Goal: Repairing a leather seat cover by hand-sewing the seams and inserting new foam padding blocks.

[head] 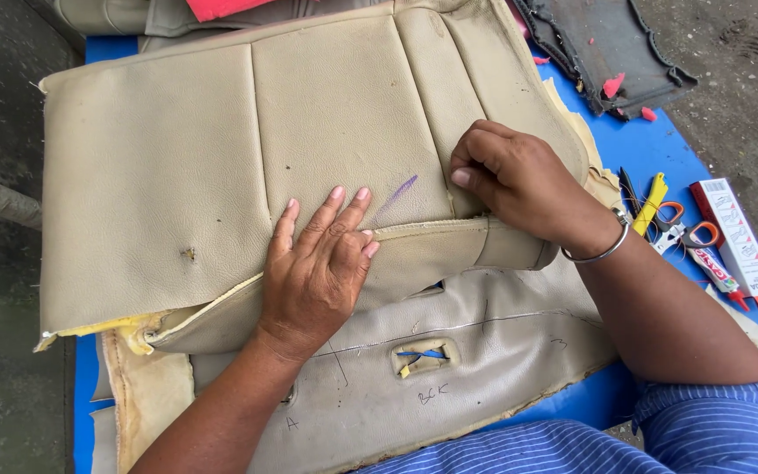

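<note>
Beige seat cover (pixel 221 167), grained leather-like skin, stitched into long panels, lies spread over a blue table (pixel 660 145). Front edge frayed, yellow foam showing at the left corner. Small purple pen stroke near the middle seam.

Left hand (pixel 318 276) flat on the cover, palm down, fingers spread and straight, gripping nothing. Right hand (pixel 515 180) curled, fingertips pinching the cover at a seam near its right edge; metal bangle (pixel 598 250) on the wrist.

Underneath, a second cover piece (pixel 484 351), paler and smoother, turned inside out, pen lines on it, a rectangular slot cut through.

On the table to the right: scissors with orange handles (pixel 690 233), a yellow tool (pixel 654 202), a glue tube and its red-and-white box (pixel 739 241). Dark rubber mat (pixel 607 44) beyond. Rough grey concrete floor (pixel 747 96) all around.
</note>
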